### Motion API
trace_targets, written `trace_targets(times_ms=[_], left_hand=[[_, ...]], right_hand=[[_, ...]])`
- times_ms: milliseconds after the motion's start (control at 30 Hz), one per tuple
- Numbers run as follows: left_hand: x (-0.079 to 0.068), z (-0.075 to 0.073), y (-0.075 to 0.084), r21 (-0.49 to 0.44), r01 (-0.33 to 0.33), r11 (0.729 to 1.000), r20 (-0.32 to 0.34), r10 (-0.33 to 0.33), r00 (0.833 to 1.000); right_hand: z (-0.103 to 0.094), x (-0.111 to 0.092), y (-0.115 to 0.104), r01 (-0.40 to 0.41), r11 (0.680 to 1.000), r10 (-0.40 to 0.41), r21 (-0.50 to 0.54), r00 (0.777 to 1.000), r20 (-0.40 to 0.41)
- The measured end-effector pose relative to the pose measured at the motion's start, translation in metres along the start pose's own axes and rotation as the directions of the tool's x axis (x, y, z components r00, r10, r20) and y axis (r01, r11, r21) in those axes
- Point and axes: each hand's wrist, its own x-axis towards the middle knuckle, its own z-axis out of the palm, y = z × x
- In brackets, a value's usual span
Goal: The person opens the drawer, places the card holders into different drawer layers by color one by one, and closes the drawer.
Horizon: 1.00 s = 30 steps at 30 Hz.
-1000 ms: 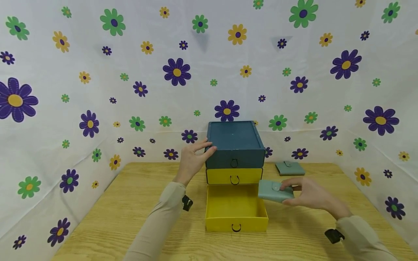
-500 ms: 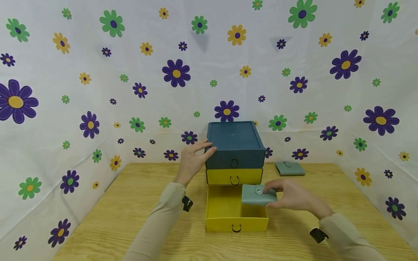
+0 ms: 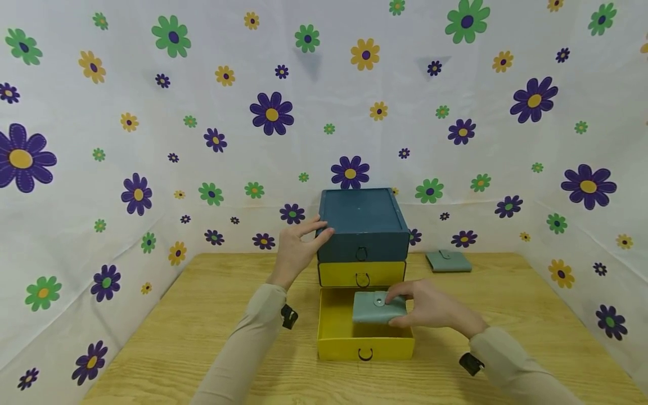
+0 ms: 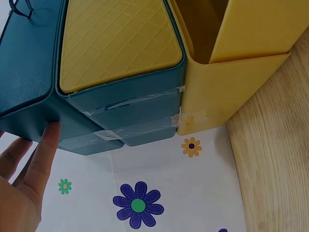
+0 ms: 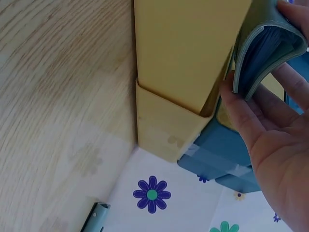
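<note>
My right hand [image 3: 440,306] pinches a pale blue-green snap wallet [image 3: 367,308] by its right end, thumb below and fingers above. The wallet is over the pulled-out yellow bottom drawer [image 3: 364,349]. Seen from the right wrist, the wallet [image 5: 260,43] bends between thumb and fingers, and its inner leaves show at the edge. My left hand [image 3: 296,250] rests its fingertips against the left side of the blue top part of the drawer unit [image 3: 361,211]. In the left wrist view its extended fingers [image 4: 41,159] touch that blue side wall.
A second blue-green wallet [image 3: 449,261] lies on the wooden table [image 3: 228,332] behind and right of the drawer unit. Above the pulled-out drawer, the yellow middle drawer [image 3: 361,274] is pushed in. A flower-print sheet [image 3: 212,163] surrounds the table's back and sides.
My right hand has carried the wallet leftward and slightly down, from beside the bottom drawer's right edge to above its inside. My left hand has stayed on the drawer unit.
</note>
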Motion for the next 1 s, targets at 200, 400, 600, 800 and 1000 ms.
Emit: trace_targets(times_ms=[200,400,600,800,1000], left_hand=[[-0.002,0.001,-0.001,-0.013,0.003,1.0,-0.001,-0.003,1.0],[-0.002,0.001,-0.001,-0.014,0.006,1.0,-0.001,-0.006,1.0],[-0.002,-0.001,0.001,-0.002,0.008,1.0,0.001,-0.008,1.0],[-0.002,-0.001,0.002,-0.01,0.02,1.0,0.008,-0.02,1.0],[-0.001,-0.001,0.0,-0.019,0.021,1.0,0.002,-0.021,1.0]], right_hand=[[0.01,0.009,0.0,0.026,1.0,-0.026,0.013,1.0,0.008],[0.016,0.016,0.0,0.034,0.999,-0.034,-0.004,0.999,0.023],[0.021,0.023,-0.001,0.031,1.0,-0.031,-0.002,0.999,0.041],[0.024,0.027,0.0,0.036,0.999,-0.035,-0.026,0.999,0.041],[0.027,0.032,-0.002,0.044,0.996,-0.04,-0.076,0.998,0.042]])
